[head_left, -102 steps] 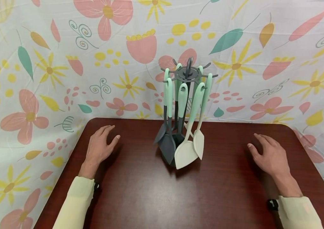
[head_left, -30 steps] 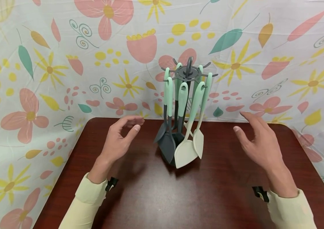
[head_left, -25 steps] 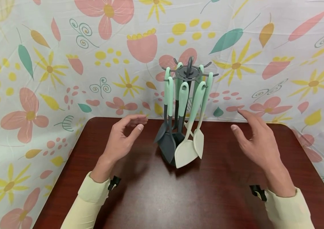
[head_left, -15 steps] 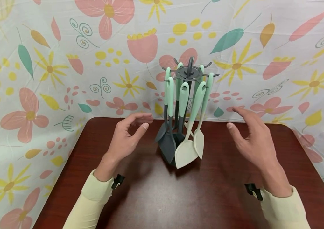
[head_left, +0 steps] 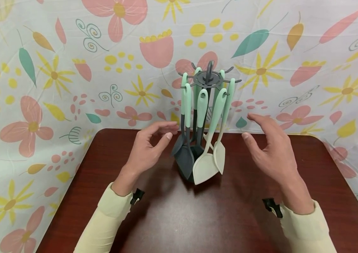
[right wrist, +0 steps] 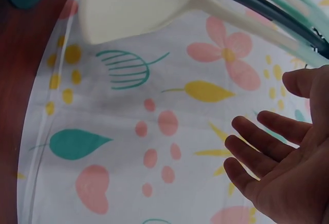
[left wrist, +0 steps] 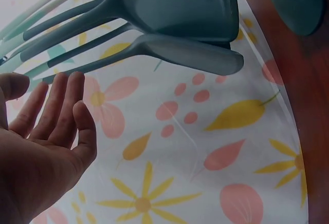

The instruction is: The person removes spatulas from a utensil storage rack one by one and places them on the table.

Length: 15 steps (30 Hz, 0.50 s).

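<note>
A dark utensil stand (head_left: 208, 79) with a top ring of hooks stands upright on the table. Mint-handled kitchen utensils hang around it, including a dark grey turner (head_left: 184, 163), a cream turner (head_left: 205, 169) and a smaller cream utensil (head_left: 219, 156). My left hand (head_left: 148, 147) is just left of the stand, relaxed and holding nothing; whether its fingertips touch the nearest utensil I cannot tell. Apart from the stand on its right, my right hand (head_left: 270, 151) is raised, fingers loosely bent. The right wrist view shows that hand (right wrist: 288, 170) with nothing in it, near the cream turner (right wrist: 139, 8).
The dark red-brown table (head_left: 179, 225) has rounded far corners. Behind it hangs a white cloth (head_left: 115, 77) printed with flowers and leaves. Black straps are at both sleeve cuffs.
Both hands have lifted from the table sides and moved inward toward the stand, the left one coming closer to it. The stand and utensils have stayed in place.
</note>
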Motion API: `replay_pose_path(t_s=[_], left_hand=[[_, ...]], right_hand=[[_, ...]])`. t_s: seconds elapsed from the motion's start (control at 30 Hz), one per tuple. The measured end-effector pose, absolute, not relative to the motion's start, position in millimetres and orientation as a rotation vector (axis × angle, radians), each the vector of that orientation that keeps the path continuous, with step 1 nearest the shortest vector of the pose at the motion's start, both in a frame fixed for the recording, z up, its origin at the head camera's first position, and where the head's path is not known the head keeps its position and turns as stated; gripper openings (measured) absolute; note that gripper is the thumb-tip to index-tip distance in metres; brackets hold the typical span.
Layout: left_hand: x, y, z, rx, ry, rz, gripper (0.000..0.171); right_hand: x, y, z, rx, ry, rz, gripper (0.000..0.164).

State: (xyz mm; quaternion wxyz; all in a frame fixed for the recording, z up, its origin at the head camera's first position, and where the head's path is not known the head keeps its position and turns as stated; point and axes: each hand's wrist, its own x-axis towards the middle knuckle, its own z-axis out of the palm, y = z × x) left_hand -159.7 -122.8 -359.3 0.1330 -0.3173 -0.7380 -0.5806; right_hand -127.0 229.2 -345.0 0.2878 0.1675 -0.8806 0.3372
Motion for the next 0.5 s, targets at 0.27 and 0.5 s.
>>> replay_pose_path(t_s=[0.27, 0.5], left_hand=[[-164.1, -112.0, -358.7, -0.979, -2.13, -1.653, 0.031], [-165.8, -100.5, -359.1, -0.978, -2.108, -1.587, 0.028]], right_hand=[[-127.1, 218.3, -339.6, 0.489, -2.317, 0.923, 0.055], [-126.1, 213.7, -338.4, 0.476, -2.337, 0.946, 0.051]])
